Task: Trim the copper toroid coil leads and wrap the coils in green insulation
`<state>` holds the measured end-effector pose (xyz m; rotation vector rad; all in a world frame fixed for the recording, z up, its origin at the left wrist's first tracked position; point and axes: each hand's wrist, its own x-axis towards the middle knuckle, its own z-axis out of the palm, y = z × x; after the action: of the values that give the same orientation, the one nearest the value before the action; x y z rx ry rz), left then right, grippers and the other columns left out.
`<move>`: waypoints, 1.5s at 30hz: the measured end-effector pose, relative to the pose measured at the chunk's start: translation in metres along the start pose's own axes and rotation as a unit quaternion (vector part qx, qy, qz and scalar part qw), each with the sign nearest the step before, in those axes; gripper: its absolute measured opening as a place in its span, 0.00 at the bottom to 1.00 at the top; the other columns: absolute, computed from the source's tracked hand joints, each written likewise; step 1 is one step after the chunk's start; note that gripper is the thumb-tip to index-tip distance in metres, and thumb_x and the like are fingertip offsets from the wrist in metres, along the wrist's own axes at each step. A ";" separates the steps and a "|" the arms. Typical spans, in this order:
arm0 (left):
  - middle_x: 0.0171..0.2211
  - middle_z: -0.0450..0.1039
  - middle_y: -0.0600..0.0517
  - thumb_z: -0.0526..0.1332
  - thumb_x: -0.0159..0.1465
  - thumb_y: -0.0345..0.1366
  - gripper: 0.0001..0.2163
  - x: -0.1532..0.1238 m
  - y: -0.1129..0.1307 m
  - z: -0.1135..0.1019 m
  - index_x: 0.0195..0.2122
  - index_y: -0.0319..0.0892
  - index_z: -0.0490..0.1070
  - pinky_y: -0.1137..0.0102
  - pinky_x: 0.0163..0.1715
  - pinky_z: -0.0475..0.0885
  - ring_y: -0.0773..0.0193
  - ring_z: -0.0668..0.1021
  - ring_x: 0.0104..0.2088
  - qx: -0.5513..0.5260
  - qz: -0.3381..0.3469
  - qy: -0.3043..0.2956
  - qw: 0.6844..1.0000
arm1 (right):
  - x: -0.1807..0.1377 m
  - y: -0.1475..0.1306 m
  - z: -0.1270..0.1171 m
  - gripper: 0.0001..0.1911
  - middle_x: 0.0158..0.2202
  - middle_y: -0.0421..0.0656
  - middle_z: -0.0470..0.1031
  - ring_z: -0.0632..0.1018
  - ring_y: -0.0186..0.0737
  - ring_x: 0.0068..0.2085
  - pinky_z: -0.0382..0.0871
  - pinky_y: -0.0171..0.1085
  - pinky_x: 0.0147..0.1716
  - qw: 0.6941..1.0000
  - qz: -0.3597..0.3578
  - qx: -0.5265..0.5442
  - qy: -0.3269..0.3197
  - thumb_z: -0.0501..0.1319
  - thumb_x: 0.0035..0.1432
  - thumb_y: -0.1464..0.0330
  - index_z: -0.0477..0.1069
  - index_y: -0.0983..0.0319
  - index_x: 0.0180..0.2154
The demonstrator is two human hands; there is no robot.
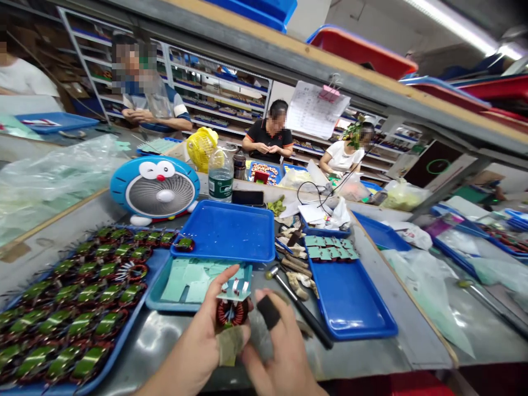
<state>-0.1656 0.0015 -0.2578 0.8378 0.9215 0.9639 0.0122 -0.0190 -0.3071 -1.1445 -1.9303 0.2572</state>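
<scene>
Gripping a round toroidal coil wound with red-brown copper wire (232, 312) between thumb and fingers, the left hand (193, 335) holds it in a narrow grasp above a grey metal tabletop (367, 352), just beside a shallow blue plastic tray (154, 300). A flat green rectangular board (234, 290) with small shiny metal clips (237, 286) sits on the coil, and a limp tan tape strip (230, 345) hangs below. The right hand (280, 352), fingers loosely apart, holds nothing; its black rubber finger cot (268, 312) lies just beside the coil.
</scene>
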 end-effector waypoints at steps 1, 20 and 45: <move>0.39 0.76 0.54 0.77 0.58 0.44 0.50 0.002 -0.002 0.001 0.73 0.59 0.44 0.70 0.39 0.67 0.60 0.76 0.38 0.014 0.003 -0.004 1.000 | 0.008 -0.004 0.000 0.41 0.66 0.51 0.65 0.69 0.53 0.65 0.70 0.50 0.62 1.000 -0.007 0.010 0.001 0.60 0.61 0.74 0.50 0.55 0.72; 0.50 0.74 0.49 0.75 0.60 0.48 0.41 0.010 -0.013 0.010 0.68 0.55 0.52 0.64 0.50 0.73 0.55 0.78 0.47 0.063 0.078 0.018 0.995 | 0.015 0.006 0.003 0.27 0.60 0.47 0.67 0.71 0.47 0.60 0.68 0.45 0.60 0.996 -0.001 0.056 0.071 0.60 0.68 0.71 0.62 0.52 0.65; 0.55 0.77 0.45 0.72 0.63 0.47 0.29 0.001 -0.028 -0.023 0.62 0.52 0.65 0.61 0.50 0.78 0.47 0.80 0.54 0.074 0.076 0.003 0.994 | 0.025 -0.004 0.001 0.23 0.53 0.45 0.78 0.79 0.47 0.53 0.74 0.42 0.55 0.916 0.171 0.364 -0.002 0.68 0.61 0.67 0.72 0.56 0.57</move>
<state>-0.1775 -0.0030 -0.2916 1.0425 0.9524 1.0378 0.0031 -0.0012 -0.2915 -0.9419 -1.4088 1.0692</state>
